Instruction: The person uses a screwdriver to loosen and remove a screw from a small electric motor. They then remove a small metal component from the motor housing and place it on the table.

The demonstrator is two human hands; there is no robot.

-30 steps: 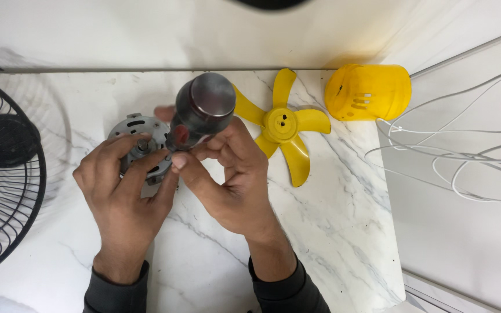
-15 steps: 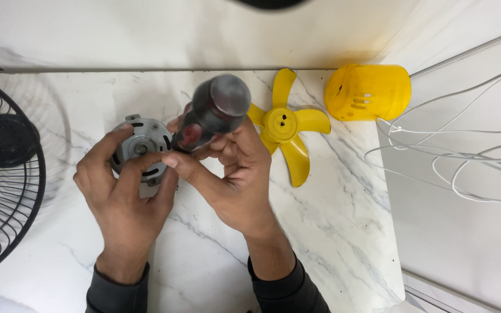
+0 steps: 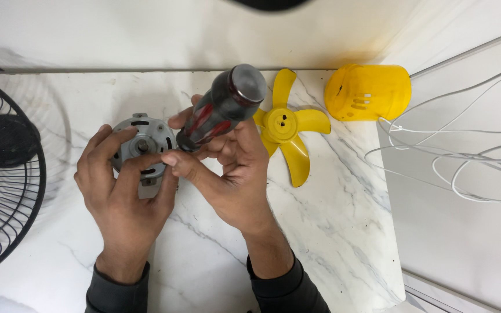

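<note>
counter (image 3: 331, 232): white marble top with grey veins, everything lies on it; far edge meets a pale wall.
fan guard (image 3: 7, 174): black wire grille, far left, cut off by the frame edge, well apart from my hands.
white wires (image 3: 459, 156): loose loops on the right, over the counter's right edge, running up past the yellow housing.
yellow housing (image 3: 369, 93): slotted plastic cap lying on its side, far right corner, just beside the blade.
fan blade (image 3: 288, 124): yellow, five vanes, flat on the counter just right of my right hand, partly hidden by the screwdriver handle.
left hand (image 3: 120, 191): mine, wrapped around the motor from the near-left side, fingers over its rim, thumb at its right edge; clenched on it.
right hand (image 3: 233, 168): mine, grasping the screwdriver low on the handle, index finger stretched left to touch the motor's edge.
motor (image 3: 143, 145): round grey metal body, vent slots and centre shaft facing up at me, left of centre, held by my left hand; cannot tell if it rests on the counter or is lifted.
screwdriver (image 3: 221, 110): black and red handle, butt pointing up toward the camera, tilted; shank and tip hidden behind my fingers, probably at the motor's right rim.
</note>
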